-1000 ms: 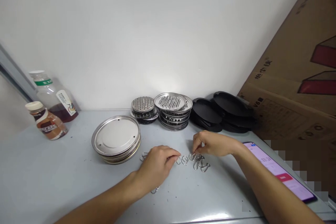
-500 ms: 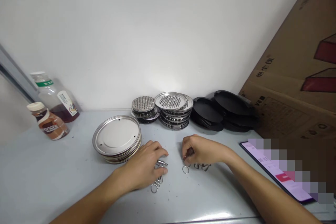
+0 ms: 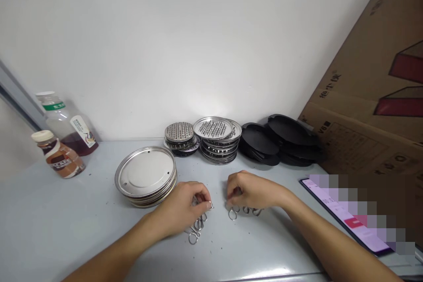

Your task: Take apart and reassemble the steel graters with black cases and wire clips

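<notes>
My left hand [image 3: 188, 205] pinches the end of a small metal wire ring piece [image 3: 212, 206] between thumb and index finger. Below its fingertips lies a loose cluster of looped metal rings [image 3: 193, 237], partly covered by the hand. My right hand [image 3: 246, 189] has its fingertips closed together low at the tabletop, on a metal ring [image 3: 232, 215]; the exact grip is hidden. Several more wire rings [image 3: 253, 211] lie under the right palm. A stack of round metal discs [image 3: 145, 174] with raised rims stands beside my left hand.
Behind are stacks of round grater plates [image 3: 179, 132] [image 3: 214, 128] and black round trays [image 3: 259, 139]. Two bottles [image 3: 62, 158] [image 3: 72, 128] stand at the left. A phone [image 3: 343, 216] lies at the right, near a large cardboard box [image 3: 357, 128]. A white wall [image 3: 211, 44] rises behind.
My left thumb and index finger have closed from a spread pose into a pinch on a metal piece. The right hand stays nearly in place over the rings.
</notes>
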The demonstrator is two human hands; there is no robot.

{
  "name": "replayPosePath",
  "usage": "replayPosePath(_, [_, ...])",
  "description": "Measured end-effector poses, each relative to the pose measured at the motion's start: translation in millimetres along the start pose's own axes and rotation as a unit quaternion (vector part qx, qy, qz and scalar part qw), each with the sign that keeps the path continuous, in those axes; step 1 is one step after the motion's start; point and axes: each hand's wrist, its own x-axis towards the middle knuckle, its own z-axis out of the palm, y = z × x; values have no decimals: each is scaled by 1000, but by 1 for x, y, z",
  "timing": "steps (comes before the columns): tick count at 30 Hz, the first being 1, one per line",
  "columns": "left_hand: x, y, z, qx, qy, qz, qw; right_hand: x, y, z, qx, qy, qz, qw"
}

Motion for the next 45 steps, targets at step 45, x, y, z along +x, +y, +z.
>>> replayPosePath(45, [0, 0, 5, -92, 173, 87, 977, 8, -24, 41, -241, 325, -136, 904])
